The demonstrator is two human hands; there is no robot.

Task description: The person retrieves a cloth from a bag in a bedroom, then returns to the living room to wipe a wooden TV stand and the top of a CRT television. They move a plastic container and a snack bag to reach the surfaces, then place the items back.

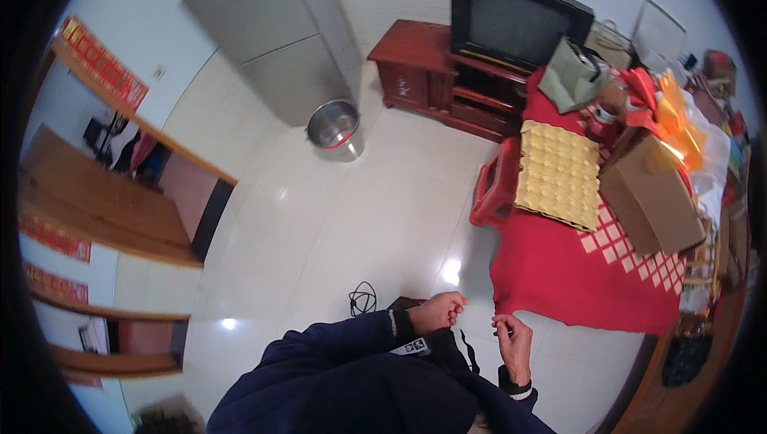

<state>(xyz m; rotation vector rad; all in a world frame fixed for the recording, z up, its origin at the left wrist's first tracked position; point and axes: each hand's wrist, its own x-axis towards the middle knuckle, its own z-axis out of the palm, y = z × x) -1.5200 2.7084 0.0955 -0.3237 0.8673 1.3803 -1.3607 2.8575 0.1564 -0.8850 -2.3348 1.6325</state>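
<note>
My left hand [438, 312] is loosely curled in front of my body, above a dark item near my lap; I see nothing in its fingers. To the right, my right hand [514, 338] is raised with its fingertips pinched close to the hanging corner of a red cloth [563, 278]. Whether the fingertips grip the cloth cannot be told. The cloth drapes a table at the right and has a lattice pattern farther in. On it lie a yellow egg tray [558, 175] and an opened cardboard box [665, 200].
A red plastic stool [496, 185] stands against the table's left side. Farther off are a metal bucket [334, 128], a grey refrigerator [281, 27] and a red-brown cabinet [413, 56] with a television [515, 18]. A coiled black cable [362, 300] lies on the floor beside my left arm.
</note>
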